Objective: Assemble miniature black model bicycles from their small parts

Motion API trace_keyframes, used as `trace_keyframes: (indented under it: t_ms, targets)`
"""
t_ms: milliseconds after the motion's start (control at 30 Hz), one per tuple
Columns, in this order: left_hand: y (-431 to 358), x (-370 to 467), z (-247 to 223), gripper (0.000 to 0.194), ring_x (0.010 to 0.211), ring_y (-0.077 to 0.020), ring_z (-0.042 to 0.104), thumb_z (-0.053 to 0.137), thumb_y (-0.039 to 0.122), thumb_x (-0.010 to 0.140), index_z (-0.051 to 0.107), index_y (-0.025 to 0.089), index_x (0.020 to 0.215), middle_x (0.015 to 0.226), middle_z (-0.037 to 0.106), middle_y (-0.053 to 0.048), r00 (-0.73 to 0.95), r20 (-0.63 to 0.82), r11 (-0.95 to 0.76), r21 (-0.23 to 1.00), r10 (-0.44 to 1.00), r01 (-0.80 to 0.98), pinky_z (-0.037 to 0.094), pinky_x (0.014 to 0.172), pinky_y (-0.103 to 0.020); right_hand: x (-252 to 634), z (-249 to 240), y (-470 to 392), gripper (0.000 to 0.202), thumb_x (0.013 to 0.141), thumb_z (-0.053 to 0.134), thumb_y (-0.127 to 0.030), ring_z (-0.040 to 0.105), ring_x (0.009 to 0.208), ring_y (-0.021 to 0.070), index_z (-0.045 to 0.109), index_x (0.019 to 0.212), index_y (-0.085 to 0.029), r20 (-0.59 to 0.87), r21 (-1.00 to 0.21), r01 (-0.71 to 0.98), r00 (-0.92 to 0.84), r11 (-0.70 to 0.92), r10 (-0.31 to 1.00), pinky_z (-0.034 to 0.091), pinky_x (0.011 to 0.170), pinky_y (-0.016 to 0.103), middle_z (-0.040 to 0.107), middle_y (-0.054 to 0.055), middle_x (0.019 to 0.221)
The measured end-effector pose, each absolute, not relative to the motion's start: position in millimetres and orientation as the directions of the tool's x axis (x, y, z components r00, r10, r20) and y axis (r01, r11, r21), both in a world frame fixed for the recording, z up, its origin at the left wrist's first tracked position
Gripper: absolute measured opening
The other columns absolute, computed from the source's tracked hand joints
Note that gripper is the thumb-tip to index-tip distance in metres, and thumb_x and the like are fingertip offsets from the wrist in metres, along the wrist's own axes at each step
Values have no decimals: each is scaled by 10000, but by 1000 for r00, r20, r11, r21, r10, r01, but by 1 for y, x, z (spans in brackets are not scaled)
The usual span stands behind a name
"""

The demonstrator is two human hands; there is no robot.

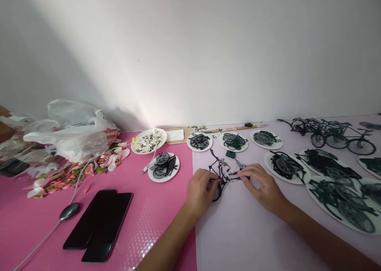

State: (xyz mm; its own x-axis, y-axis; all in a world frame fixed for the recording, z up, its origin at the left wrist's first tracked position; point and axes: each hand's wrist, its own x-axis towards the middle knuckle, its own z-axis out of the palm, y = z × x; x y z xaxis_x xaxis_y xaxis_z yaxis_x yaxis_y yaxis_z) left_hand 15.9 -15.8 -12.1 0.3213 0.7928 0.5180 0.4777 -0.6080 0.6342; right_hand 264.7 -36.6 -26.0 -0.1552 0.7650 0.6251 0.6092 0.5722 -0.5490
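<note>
On the pale lilac part of the table lies a partly built black model bicycle, with one wheel showing near its lower left. My left hand is closed on the bicycle beside that wheel, its fingers pinched together. To its right, my right hand pinches a small dark bicycle part close to the frame. Small grey pieces lie between the hands, just beyond the fingertips. A little green block sits behind the bicycle. The fingertips cover some of the detail where the parts meet.
White plates of bicycle parts stand behind and to the right. Several assembled bicycles stand at the back right. On the pink side are a bowl of white pieces, two dark phones, a cable and a plastic bag.
</note>
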Motion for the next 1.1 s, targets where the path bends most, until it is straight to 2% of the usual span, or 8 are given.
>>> trace_keyframes:
  t_ms: [133,267,367,467,633,867,1100]
  targets:
    - [-20,26,-17,61,814,-183,641,652,191,940,668,214,886,840,711,-43,250,497,-556,726,831,405,520,734,-306,275,-24,-24,156,944,622,-181,662,933,258,730,1005,-276,678,-427,676,-200,601,708,572,823,446,737,57,929]
    - [-19,30,-20,52,778,-176,629,667,192,923,677,214,876,822,699,-39,241,453,-513,760,859,399,515,722,-303,282,-27,-16,143,943,616,-200,666,909,263,735,984,-268,684,-415,700,-180,581,707,574,807,451,740,61,908]
    - [-19,29,-20,45,759,-167,617,672,200,920,683,209,877,817,689,-34,241,442,-503,757,864,416,503,709,-289,280,-28,-20,153,951,610,-199,666,929,261,734,1009,-268,668,-440,677,-192,590,719,576,815,444,738,62,929]
    - [-18,25,-17,26,750,-162,605,679,197,910,684,206,886,808,680,-28,235,455,-512,748,859,423,491,696,-277,273,-28,-30,192,970,604,-211,660,940,255,713,1117,-265,668,-471,653,-175,593,723,575,830,435,729,66,951]
    - [-11,13,-13,54,731,-157,586,648,243,918,690,212,903,824,682,-25,189,499,-523,703,845,482,492,702,-283,263,-30,-40,308,983,594,-314,684,952,247,641,1277,-235,607,-601,615,-64,511,792,577,899,436,721,75,984]
    - [2,0,-16,47,704,-149,566,646,213,896,680,201,866,894,739,-38,116,479,-466,724,870,509,488,691,-291,259,-39,-37,359,962,608,-390,698,893,230,555,1279,-229,508,-762,503,75,408,858,536,932,444,758,38,882]
    - [0,2,-19,23,715,-145,592,660,185,864,678,199,861,933,752,-36,106,442,-438,770,891,464,491,680,-278,262,-43,-31,314,930,622,-398,689,1026,263,601,1194,-228,458,-793,502,117,346,881,499,979,478,772,70,956]
